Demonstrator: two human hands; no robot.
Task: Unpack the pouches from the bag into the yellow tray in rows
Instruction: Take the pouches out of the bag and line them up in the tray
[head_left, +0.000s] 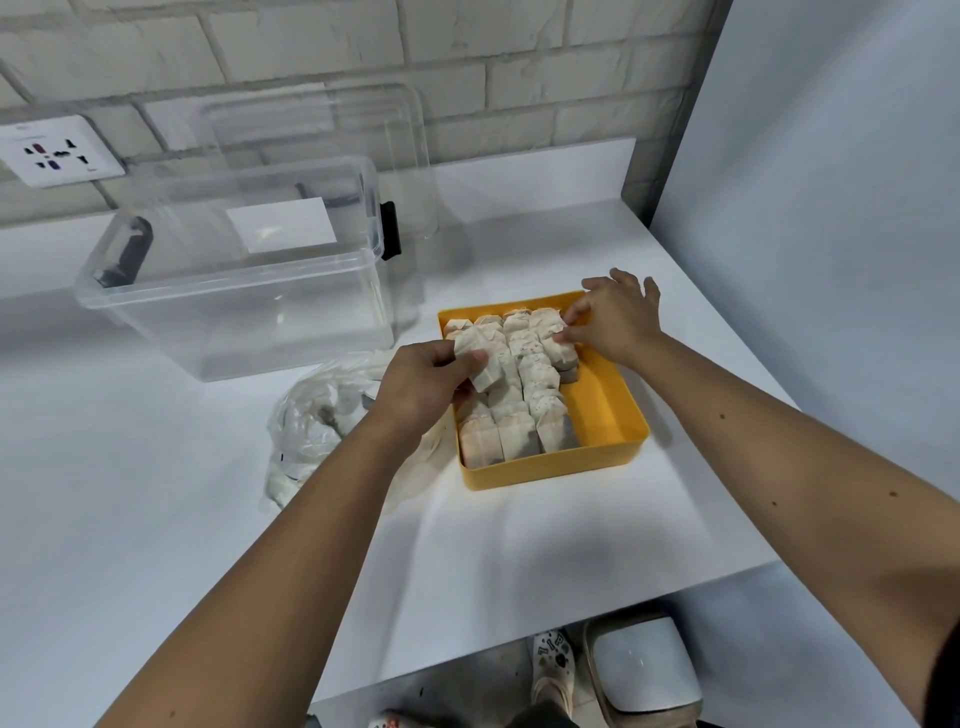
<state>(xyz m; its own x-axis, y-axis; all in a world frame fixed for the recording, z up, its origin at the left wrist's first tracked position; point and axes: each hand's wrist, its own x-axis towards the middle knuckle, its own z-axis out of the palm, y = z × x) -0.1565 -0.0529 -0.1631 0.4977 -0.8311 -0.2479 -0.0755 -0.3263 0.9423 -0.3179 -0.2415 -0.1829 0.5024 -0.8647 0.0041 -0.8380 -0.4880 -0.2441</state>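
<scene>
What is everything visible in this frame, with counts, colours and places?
table: one, white, foreground.
yellow tray: one, yellow, table centre-right.
tray pouches: many, off-white, rows filling tray's left part.
held pouch: one, off-white, over tray's left edge.
bag: one, clear plastic, left of tray.
storage box: one, clear, table's far left.
lid: one, clear, leaning against wall.
socket: one, white, wall, left.
bin: one, white, floor.
shoes: two, pale, floor.
left hand: one, grips held pouch.
right hand: one, pinches far tray pouch.

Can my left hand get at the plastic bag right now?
Probably yes: the bag lies beside the left hand with nothing between, though its fingers grip a pouch over the yellow tray, so that goes down first.
</scene>
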